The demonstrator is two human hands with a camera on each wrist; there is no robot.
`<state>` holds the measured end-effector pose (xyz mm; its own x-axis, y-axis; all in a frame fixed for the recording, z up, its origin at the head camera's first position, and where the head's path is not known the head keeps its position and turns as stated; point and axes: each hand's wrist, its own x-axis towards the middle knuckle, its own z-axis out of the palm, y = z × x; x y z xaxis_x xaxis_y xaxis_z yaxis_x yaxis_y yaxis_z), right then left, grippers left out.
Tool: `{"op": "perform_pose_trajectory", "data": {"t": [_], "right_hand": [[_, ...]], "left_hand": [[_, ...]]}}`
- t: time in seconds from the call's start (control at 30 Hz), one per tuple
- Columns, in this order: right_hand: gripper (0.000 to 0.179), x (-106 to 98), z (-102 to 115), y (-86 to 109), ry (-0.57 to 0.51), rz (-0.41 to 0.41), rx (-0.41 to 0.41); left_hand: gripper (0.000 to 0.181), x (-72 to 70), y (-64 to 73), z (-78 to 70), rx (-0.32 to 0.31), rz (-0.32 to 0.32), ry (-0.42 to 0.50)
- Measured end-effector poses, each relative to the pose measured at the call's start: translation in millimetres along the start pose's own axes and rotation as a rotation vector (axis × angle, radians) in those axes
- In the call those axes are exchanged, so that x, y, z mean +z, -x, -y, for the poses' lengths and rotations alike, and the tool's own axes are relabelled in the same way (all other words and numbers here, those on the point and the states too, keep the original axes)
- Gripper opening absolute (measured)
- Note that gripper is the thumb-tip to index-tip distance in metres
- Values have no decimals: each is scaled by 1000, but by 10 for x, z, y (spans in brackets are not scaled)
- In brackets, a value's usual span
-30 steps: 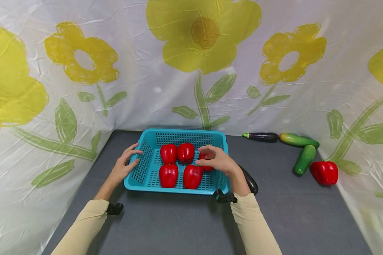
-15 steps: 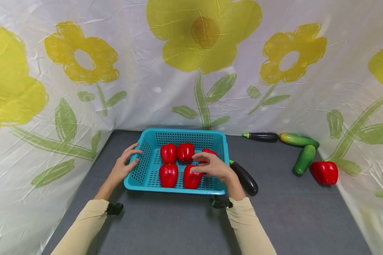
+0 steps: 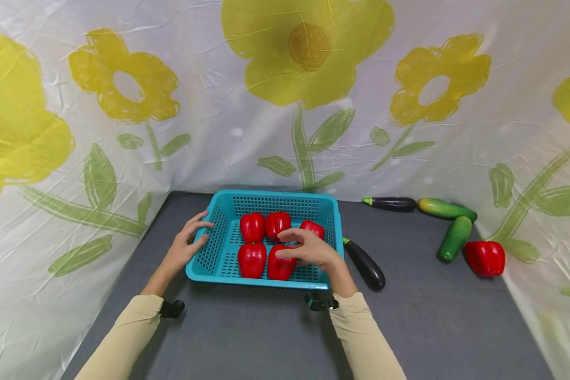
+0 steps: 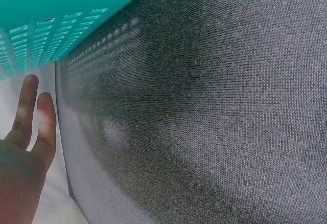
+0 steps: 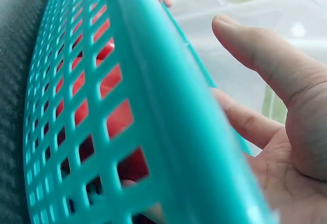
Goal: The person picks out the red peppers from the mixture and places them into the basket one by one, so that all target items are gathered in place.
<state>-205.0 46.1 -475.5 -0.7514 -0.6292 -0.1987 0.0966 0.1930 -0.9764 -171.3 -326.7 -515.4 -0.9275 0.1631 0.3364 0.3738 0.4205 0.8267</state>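
Note:
In the head view, a blue perforated basket (image 3: 261,283) holds several red bell peppers. My left hand (image 3: 186,248) is at its left side, fingers and thumb spread at the rim; two straight fingers (image 4: 45,124) show beside the basket wall in the left wrist view. My right hand (image 3: 311,249) reaches over the right part of the basket, thumb and fingers apart, overlapping the front right bell pepper (image 3: 280,269). Another bell pepper (image 3: 313,228) lies just behind it. In the right wrist view the raised thumb (image 5: 255,45) is free, and the near rim hides some fingers.
Right of the basket lies an eggplant (image 3: 368,266). Farther right are another eggplant (image 3: 391,204), a yellow-green cucumber-like vegetable (image 3: 444,208), a cucumber (image 3: 454,238) and a bell pepper (image 3: 485,258). A flowered curtain (image 3: 209,132) hangs behind the grey table (image 3: 247,338).
My right hand has moved from the back right pepper toward the front and left. The front right pepper has shifted slightly left. My left hand stays at the rim.

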Motion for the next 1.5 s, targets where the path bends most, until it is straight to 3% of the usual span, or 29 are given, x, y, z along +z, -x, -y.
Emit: {"op": "perform_pose_trajectory", "data": {"t": [0.2, 0.53, 0.87, 1.27, 1.5], "right_hand": [[61, 55, 42, -53, -16, 14, -19], [60, 71, 66, -82, -19, 17, -20], [63, -199, 154, 17, 12, -39, 22], [55, -431, 222, 112, 35, -36, 2], [54, -657, 333, 265, 22, -3, -27]], "left_hand": [[29, 2, -11, 9, 16, -6, 9], [28, -7, 7, -3, -11, 5, -4], [28, -16, 13, 20, 4, 9, 4], [28, -4, 11, 26, 11, 5, 7], [28, -13, 13, 37, 5, 10, 7]]}}
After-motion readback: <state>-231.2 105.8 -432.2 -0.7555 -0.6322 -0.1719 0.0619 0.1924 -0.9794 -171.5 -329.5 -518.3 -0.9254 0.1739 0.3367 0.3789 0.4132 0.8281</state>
